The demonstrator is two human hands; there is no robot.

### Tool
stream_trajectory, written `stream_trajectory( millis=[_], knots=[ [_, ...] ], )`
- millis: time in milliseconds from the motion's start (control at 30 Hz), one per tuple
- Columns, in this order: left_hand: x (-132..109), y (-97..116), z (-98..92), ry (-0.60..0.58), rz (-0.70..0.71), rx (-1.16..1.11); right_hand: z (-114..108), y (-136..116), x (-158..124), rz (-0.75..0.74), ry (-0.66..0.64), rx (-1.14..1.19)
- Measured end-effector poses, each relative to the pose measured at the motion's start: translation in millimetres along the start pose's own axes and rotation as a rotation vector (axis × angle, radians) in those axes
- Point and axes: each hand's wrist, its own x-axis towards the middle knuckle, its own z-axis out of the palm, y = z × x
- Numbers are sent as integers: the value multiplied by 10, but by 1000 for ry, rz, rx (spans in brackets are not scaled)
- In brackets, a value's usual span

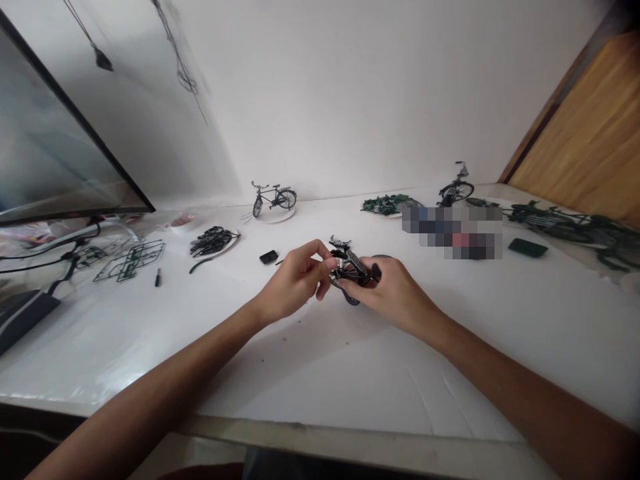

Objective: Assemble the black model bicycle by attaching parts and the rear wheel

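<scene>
Surface: white table (310, 373) against a white wall.
Left hand (295, 280): fingers pinched on the small black bike (353, 270).
Right hand (395, 293): closed around the same bike, mid-table.
Far left: plate of black parts (213, 241).
Far: finished bike (274, 197).
</scene>
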Motion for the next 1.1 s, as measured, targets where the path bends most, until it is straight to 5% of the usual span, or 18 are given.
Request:
stream_trajectory(
  millis=[500, 1100],
  knots=[
    [13, 17, 35, -59, -105, -128, 16, -5, -6, -26, 23, -42],
    [7, 61, -78, 12, -24, 251, 17, 46, -15, 45, -27, 165]
  ],
)
